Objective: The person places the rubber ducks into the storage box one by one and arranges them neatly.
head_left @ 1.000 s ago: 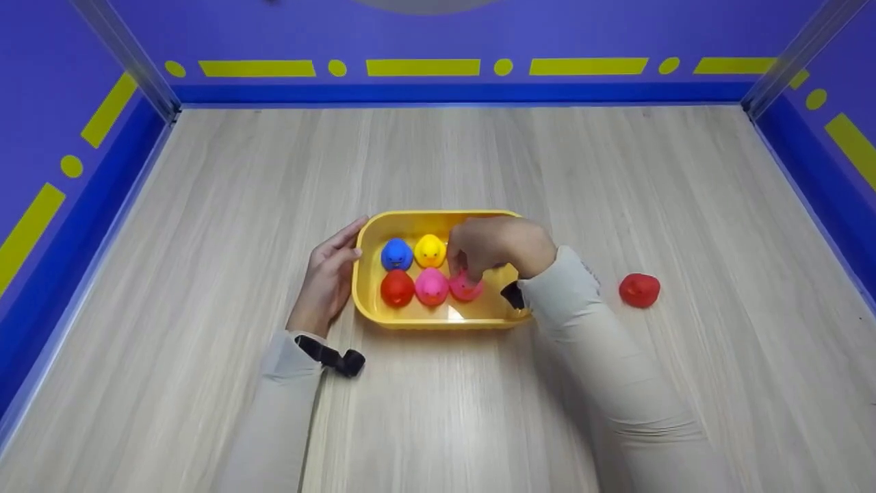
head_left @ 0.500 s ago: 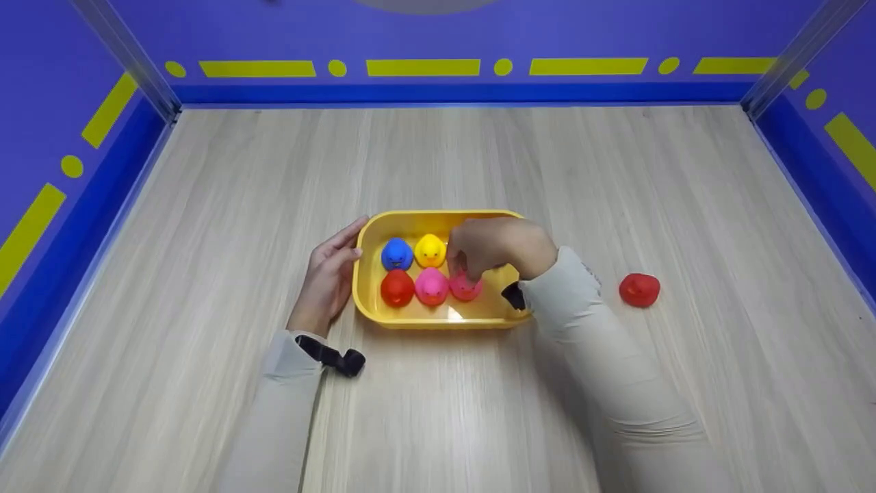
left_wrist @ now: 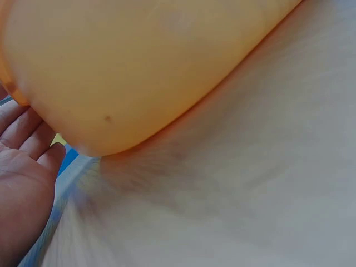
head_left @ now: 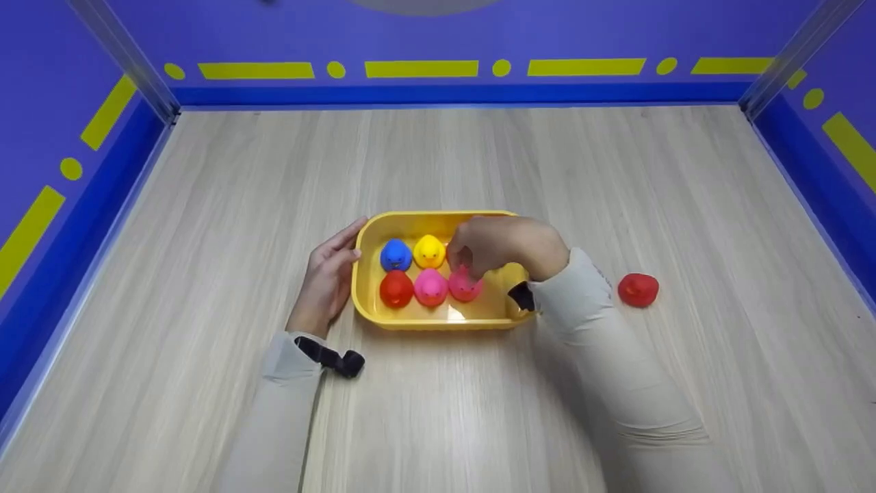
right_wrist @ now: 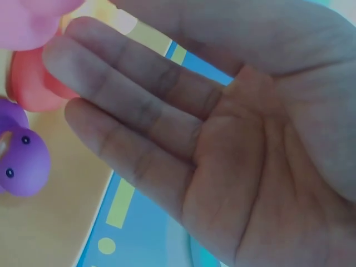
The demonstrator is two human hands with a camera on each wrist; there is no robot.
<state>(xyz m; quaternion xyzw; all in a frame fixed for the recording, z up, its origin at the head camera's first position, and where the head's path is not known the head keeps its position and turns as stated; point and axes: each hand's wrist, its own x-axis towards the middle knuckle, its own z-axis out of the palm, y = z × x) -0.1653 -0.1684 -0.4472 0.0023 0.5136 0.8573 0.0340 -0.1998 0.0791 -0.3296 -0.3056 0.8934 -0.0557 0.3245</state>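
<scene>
My left hand point(head_left: 328, 277) rests against the left end of a yellow plastic tub point(head_left: 438, 324), thumb at the rim and fingers loosely straight along the outer wall. Inside the tub my right hand point(head_left: 503, 246) pinches the head of a pink rubber duck point(head_left: 464, 287). Left of that duck sit another pink duck point(head_left: 431, 287) and a red duck point(head_left: 397, 289). Behind them are a blue duck point(head_left: 395, 255) and a yellow duck point(head_left: 430, 251). The right wrist view also shows a red duck point(right_wrist: 36, 80) and a purple duck point(right_wrist: 25, 161), mostly hidden by my hand in the head view.
A lone red duck point(head_left: 638, 290) lies on the wood-grain table point(head_left: 438, 411), right of the tub and my right forearm. Blue-purple walls with yellow marks point(head_left: 421, 68) enclose the table at the back and both sides.
My right wrist has shifted slightly to the right, while its fingertips stay at the pink duck. The left hand, tub and ducks hold their places.
</scene>
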